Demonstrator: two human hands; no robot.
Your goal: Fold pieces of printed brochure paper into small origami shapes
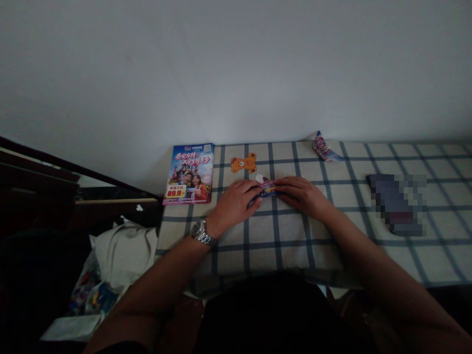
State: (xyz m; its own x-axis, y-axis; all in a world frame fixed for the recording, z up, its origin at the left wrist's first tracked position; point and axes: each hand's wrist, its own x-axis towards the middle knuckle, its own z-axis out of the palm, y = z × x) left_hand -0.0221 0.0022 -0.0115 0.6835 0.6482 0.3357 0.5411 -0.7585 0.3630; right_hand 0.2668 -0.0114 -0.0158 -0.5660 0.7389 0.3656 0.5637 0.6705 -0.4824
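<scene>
Both hands meet at a small folded piece of colourful printed paper (268, 187) lying flat on the checked cloth-covered bench (295, 231). The left hand (236, 201) pins its left end while the right hand (300, 194) presses the other, fingers closed onto it, apparently to keep a crease tight. A colourful leaflet (189, 173) lies far left.

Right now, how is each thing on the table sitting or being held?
small colourful paper: pinched between both hands, partly folded, low on the cloth.
left hand: fingers closed on the paper's left side.
right hand: fingers closed on its right side.
flyer: lying flat, face up, unfolded.
orange bear cutout: lying flat, untouched.
folded paper piece: resting by the wall.
checked cloth: spread over the table.
</scene>
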